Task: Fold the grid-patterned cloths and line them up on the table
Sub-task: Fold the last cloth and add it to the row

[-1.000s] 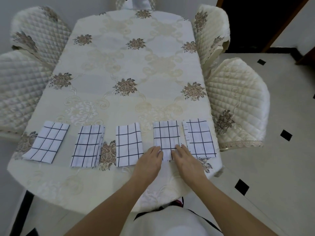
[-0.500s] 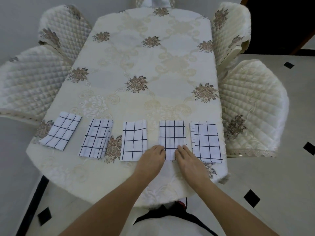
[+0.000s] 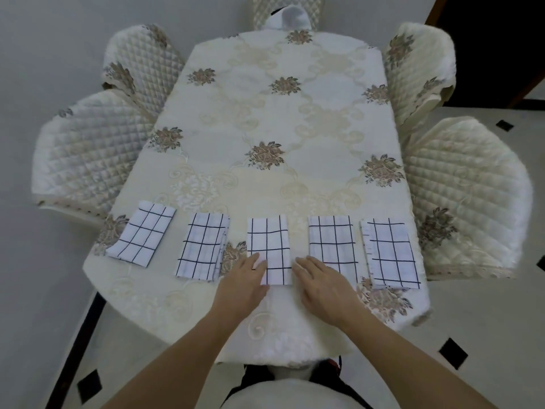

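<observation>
Several folded white cloths with black grid lines lie in a row near the table's front edge. The middle cloth [image 3: 269, 246] sits between my two hands. My left hand [image 3: 243, 283] lies flat with its fingertips on that cloth's lower left corner. At the cloth's lower right edge rests my right hand [image 3: 323, 286], fingers straight, partly covering the near corner of the fourth cloth [image 3: 331, 242]. The far-left cloth [image 3: 141, 233] lies tilted; the second cloth [image 3: 203, 249] and the far-right cloth [image 3: 389, 252] lie roughly straight.
The table [image 3: 280, 113] wears a cream floral tablecloth. Quilted cream chairs stand on the left [image 3: 85, 154] and the right [image 3: 469, 196], with more behind them. A white object [image 3: 290, 17] sits on the chair at the far end. Tiled floor surrounds the table.
Both hands have shifted left, from the fourth cloth's near edge to the near corners of the middle cloth. The cloths keep their places.
</observation>
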`<control>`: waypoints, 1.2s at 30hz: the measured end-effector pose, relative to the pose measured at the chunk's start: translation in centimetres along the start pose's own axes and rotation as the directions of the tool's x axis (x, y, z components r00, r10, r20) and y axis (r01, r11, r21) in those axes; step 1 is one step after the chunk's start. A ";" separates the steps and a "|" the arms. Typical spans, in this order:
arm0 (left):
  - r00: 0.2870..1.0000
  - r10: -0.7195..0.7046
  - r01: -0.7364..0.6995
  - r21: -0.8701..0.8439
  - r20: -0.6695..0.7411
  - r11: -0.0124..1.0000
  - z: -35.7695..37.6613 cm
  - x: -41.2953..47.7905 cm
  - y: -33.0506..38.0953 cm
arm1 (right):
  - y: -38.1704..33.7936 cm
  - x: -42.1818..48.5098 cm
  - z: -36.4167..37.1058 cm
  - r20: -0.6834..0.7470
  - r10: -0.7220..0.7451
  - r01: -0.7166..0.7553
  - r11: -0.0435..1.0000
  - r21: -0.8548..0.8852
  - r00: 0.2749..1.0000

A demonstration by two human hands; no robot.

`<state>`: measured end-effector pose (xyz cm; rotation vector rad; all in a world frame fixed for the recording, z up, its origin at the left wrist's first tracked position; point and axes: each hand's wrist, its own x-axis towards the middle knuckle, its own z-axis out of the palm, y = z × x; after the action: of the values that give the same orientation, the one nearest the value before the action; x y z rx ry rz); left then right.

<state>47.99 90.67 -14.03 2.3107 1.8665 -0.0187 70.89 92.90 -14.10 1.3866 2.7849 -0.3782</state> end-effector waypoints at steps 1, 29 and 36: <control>1.000 0.003 -0.003 -0.003 0.009 1.000 0.2 -0.3 -0.7 | -1.1 0.3 0.3 0.009 -0.007 0.007 1.000 0.013 1.000; 0.948 0.292 -0.306 -0.110 -0.124 0.946 2.1 1.0 -5.1 | -6.4 1.8 3.0 -0.076 0.321 -0.320 0.947 0.026 0.944; 0.950 0.279 -0.297 -0.131 -0.140 0.946 2.9 1.2 -5.2 | -6.1 2.1 3.3 -0.037 0.321 -0.318 0.946 0.059 0.946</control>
<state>43.48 92.44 -17.63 2.5000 1.4986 0.2945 64.52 90.32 -16.22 1.8422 2.5325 -0.4148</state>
